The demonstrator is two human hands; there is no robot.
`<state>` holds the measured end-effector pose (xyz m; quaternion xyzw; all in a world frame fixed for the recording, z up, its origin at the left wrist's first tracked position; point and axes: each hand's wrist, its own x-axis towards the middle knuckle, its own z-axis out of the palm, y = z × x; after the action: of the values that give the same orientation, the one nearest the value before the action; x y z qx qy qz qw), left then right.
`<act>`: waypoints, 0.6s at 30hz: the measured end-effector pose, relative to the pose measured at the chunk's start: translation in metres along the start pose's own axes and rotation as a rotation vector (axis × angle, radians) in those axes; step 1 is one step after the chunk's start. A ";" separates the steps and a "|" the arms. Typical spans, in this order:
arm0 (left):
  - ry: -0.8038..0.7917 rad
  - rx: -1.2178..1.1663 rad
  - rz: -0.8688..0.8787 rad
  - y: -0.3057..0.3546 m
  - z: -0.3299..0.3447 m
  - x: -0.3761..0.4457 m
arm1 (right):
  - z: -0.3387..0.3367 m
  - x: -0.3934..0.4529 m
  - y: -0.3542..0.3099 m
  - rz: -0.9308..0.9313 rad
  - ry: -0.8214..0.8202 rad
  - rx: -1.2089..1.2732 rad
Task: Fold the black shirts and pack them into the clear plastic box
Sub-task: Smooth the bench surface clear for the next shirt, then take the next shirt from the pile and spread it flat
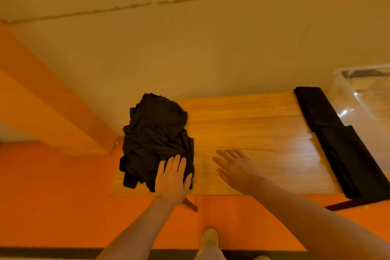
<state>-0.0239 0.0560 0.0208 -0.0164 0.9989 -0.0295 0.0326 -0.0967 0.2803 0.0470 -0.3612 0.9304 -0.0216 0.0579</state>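
A crumpled pile of black shirts point(155, 131) lies on the left end of a wooden table point(249, 124). My left hand point(173, 177) rests flat on the pile's near right corner, fingers straight. Over the bare wood just right of the pile hovers my right hand point(236, 166), fingers spread and holding nothing. Two folded black shirts point(335, 139) lie in a row along the table's right side. Beyond them, at the far right, stands the clear plastic box point(363, 99).
The table stands against a cream wall, with orange floor below and to the left. An orange beam point(52, 99) runs diagonally at the left. My foot point(209, 238) shows under the near edge.
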 end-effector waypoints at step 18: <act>0.014 -0.150 0.096 -0.062 -0.005 0.039 | 0.021 0.080 -0.098 0.171 -0.061 0.335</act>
<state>-0.0613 -0.0067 0.0274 0.0293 0.9981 0.0470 0.0256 -0.0870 0.1541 0.0270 -0.2664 0.9390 -0.1603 0.1469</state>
